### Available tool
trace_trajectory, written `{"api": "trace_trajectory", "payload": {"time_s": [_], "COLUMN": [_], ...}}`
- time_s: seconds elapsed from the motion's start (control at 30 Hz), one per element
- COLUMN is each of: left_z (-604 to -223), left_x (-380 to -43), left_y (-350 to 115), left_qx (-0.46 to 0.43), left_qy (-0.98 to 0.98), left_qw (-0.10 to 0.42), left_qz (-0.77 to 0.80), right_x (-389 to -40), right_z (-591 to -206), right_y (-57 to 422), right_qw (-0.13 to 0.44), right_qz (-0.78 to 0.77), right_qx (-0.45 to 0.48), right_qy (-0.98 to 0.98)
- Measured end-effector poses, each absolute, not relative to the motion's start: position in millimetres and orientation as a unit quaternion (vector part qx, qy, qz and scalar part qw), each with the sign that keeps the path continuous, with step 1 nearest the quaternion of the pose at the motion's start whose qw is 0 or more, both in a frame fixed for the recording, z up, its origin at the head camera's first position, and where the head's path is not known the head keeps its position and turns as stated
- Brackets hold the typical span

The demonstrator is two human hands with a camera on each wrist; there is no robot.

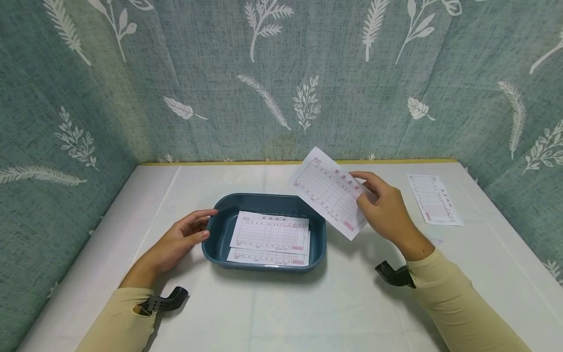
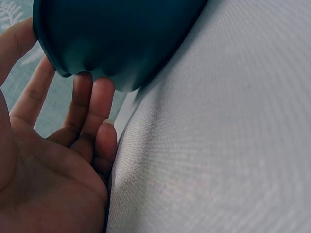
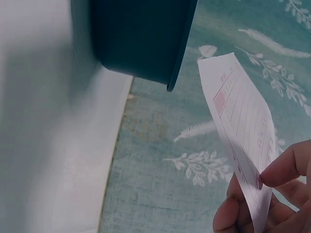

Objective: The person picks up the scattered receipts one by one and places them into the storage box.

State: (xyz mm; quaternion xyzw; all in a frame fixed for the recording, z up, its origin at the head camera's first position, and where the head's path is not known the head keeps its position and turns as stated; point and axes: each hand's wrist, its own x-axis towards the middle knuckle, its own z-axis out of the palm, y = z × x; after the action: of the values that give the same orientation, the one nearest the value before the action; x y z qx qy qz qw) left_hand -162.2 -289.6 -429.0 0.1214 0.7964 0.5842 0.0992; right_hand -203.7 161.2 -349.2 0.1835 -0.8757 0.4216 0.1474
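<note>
My right hand (image 1: 387,212) pinches a printed receipt slip (image 1: 330,190) between thumb and fingers. It holds the slip tilted above the table, just over the right rim of a dark blue plastic tub (image 1: 264,268). In the right wrist view the slip (image 3: 240,121) bends slightly, with the thumb on its printed face. Inside the tub lie overlapping receipt slips (image 1: 269,232), printed side up. My left hand (image 1: 178,242) rests its fingertips against the tub's left end. The left wrist view shows those fingers (image 2: 103,97) touching the tub's outer wall (image 2: 116,39).
Another receipt slip (image 1: 435,200) lies flat on the white-covered table (image 1: 281,313), right of my right hand. Green leaf-patterned cloth (image 1: 281,98) stands around the back and sides. A black wrist mount (image 1: 164,300) sticks out from the left cuff, another (image 1: 393,275) from the right.
</note>
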Motion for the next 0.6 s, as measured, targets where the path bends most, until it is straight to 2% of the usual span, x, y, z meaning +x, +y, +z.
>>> {"api": "trace_trajectory", "payload": {"time_s": [0.6], "left_z": [-430.5], "left_x": [-163.1], "left_y": [-291.9], "left_qx": [0.122], "left_qy": [0.799], "left_qw": [0.098], "left_qz": [0.581], "right_x": [-195.2], "right_z": [-352.3], "right_y": [149.2], "right_qw": [0.123], "right_qz": [0.425], "right_qx": [0.213], "right_qy": [-0.871]}}
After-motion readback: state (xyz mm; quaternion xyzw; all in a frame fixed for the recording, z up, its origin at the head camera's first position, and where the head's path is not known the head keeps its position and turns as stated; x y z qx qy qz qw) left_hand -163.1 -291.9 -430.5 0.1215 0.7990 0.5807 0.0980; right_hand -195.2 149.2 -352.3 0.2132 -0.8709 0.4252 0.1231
